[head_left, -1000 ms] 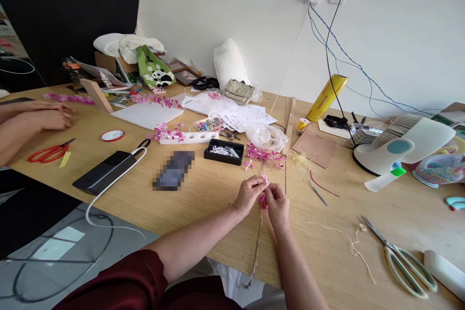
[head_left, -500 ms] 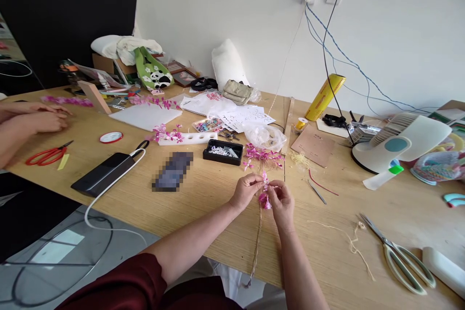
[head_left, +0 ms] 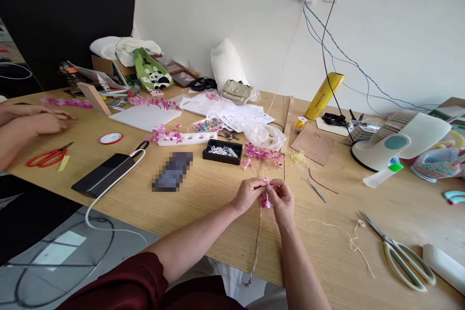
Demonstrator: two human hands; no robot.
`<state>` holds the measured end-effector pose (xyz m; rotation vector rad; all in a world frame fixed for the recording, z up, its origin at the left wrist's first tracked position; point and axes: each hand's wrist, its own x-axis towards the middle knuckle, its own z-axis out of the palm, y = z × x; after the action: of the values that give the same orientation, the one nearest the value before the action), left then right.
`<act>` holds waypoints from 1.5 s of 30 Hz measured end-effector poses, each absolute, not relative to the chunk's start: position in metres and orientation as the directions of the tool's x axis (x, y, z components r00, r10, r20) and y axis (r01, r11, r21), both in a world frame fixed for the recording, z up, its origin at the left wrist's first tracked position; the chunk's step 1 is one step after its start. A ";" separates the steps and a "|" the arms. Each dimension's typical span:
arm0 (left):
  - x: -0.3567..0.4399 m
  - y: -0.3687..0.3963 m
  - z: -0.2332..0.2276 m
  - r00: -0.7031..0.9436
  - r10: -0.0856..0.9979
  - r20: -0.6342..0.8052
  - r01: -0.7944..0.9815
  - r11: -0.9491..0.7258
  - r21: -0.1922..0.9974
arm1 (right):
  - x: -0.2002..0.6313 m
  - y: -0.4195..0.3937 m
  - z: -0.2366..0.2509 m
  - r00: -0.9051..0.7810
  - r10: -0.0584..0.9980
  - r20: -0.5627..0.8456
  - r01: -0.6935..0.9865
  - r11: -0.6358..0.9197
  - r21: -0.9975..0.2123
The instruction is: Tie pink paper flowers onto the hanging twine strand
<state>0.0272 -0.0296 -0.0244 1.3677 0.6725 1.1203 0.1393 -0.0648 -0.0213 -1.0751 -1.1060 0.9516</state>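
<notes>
Low over the table, my left hand (head_left: 249,195) and my right hand (head_left: 282,199) meet with fingertips pinched together. Between them is a cluster of pink petal flowers (head_left: 267,202), partly covered by the fingers. From beneath it a twisted tan cord (head_left: 257,242) runs toward me and hangs past the table's front edge. A thin strand also stretches away from the hands toward the wall. Just beyond my fingers lies a pile of loose pink flowers (head_left: 264,153). To its left is a black tray (head_left: 222,151) with small white pieces in it.
Cream-handled scissors (head_left: 403,259) and tan thread (head_left: 352,242) lie at right, near a white fan (head_left: 399,140). Tweezers (head_left: 317,190) rest beyond my right hand. A black power bank (head_left: 103,174) with a white cable, red scissors (head_left: 49,156) and another person's hands (head_left: 45,118) are at left.
My fingertips have come closer together over the pink flowers, and my left hand has shifted slightly down and right. The upper petals are now more covered. The other person's hands have moved slightly.
</notes>
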 end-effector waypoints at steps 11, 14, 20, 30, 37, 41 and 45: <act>0.026 -0.028 -0.023 0.390 0.872 0.296 -0.196 -0.236 0.952 | 0.145 -0.064 -0.019 0.169 0.983 0.072 -0.263 0.115 -0.958; 0.026 -0.028 -0.025 0.424 0.846 0.324 -0.170 -0.277 0.946 | 0.146 -0.062 -0.018 0.166 0.985 0.037 -0.341 0.093 -0.936; 0.024 -0.030 -0.024 0.437 0.818 0.375 -0.136 -0.352 0.926 | 0.147 -0.063 -0.015 0.064 0.997 -0.033 -0.440 -0.002 -0.898; 0.023 -0.029 -0.023 0.513 0.744 0.427 -0.163 -0.404 0.900 | 0.155 -0.063 -0.013 -0.029 0.995 -0.100 -0.480 -0.101 -0.872; 0.025 -0.026 -0.032 0.556 0.682 0.476 -0.154 -0.478 0.865 | 0.158 -0.061 -0.021 -0.005 0.999 -0.051 -0.509 -0.046 -0.860; 0.023 -0.028 -0.027 0.551 0.687 0.474 -0.137 -0.486 0.863 | 0.158 -0.063 -0.018 0.000 1.000 -0.015 -0.483 -0.013 -0.875; 0.021 -0.030 -0.024 0.558 0.686 0.466 -0.133 -0.480 0.867 | 0.159 -0.067 -0.015 0.009 1.000 0.013 -0.447 0.016 -0.894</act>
<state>0.0211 -0.0298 -0.0245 1.8199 0.4543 1.0560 0.1589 -0.0667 -0.0148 -0.8542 -0.8649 1.3787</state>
